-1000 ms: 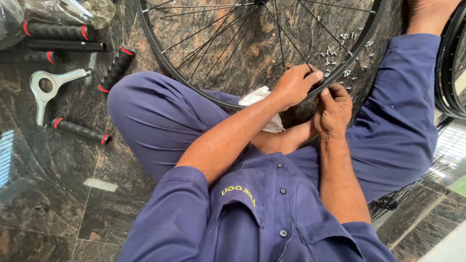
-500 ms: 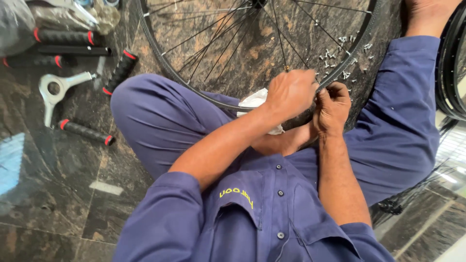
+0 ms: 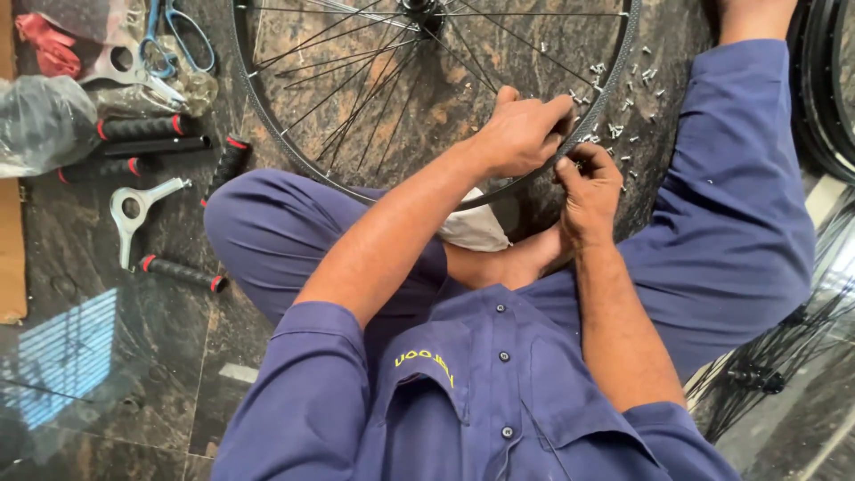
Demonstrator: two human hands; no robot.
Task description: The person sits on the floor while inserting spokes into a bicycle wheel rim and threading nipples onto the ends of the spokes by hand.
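- A bicycle wheel is seen lying flat on the dark stone floor, its near rim resting over the lap of a seated person in a blue work uniform.
- The left hand is closed around the wheel's rim at its lower right arc, fingers curled over the edge.
- The right hand is held just beside the left, touching the same stretch of rim; its fingers are pinched together on something small at the rim, too small to be identified.
- Thin spokes are seen running from the rim to the hub at the top edge of the view.
- Small metal nipples are scattered on the floor just beyond the rim, near the hands.
- A white cloth is tucked under the left forearm, on the lap.
- To the left, well apart from the hands, black-handled tools with red bands, a silver wrench, blue-handled scissors and a plastic bag are laid out on the floor.
- Part of a second wheel is visible at the right edge.
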